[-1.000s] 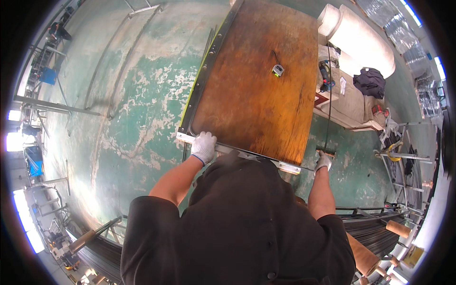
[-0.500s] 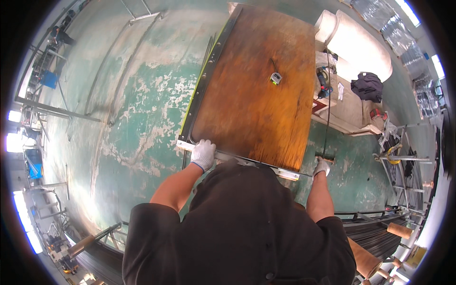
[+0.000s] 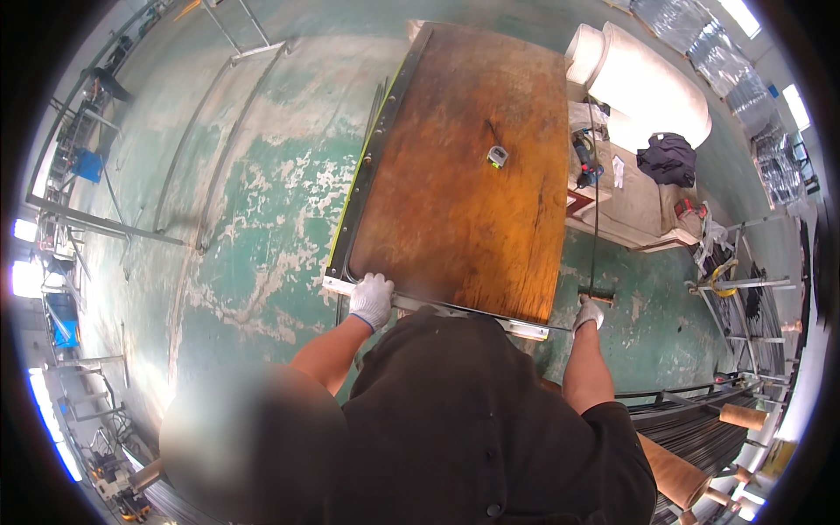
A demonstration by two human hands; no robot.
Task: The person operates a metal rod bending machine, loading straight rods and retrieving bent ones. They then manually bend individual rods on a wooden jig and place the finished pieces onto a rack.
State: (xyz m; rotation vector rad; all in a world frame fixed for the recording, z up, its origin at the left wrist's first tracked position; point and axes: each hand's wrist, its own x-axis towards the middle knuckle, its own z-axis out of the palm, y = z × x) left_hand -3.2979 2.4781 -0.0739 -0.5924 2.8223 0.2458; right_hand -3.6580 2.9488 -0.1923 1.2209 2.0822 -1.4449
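Note:
A workbench with a worn brown wooden top (image 3: 464, 175) stands before me, with a dark perforated rail (image 3: 367, 162) along its left edge and a pale metal bar (image 3: 420, 304) along its near edge. My left hand (image 3: 372, 300), in a white knit glove, is closed over the near left corner. Under it passes a thin dark strip (image 3: 560, 328), which bends round that corner and runs along the near edge. Beyond the bench's right corner, my gloved right hand (image 3: 589, 312) is closed round the strip's far part. A grey tape measure (image 3: 497, 157) lies on the wood.
A long-handled broom (image 3: 597, 297) stands by my right hand. Right of the bench, a pale sofa (image 3: 621, 206) carries a power drill (image 3: 585, 157) and dark clothing (image 3: 668, 159); a large white roll (image 3: 652, 83) lies behind. Metal racks (image 3: 744, 284) stand at the right.
My view has shifted slightly, so the bench appears lower and farther left. Both hands keep nearly the same places at the near edge.

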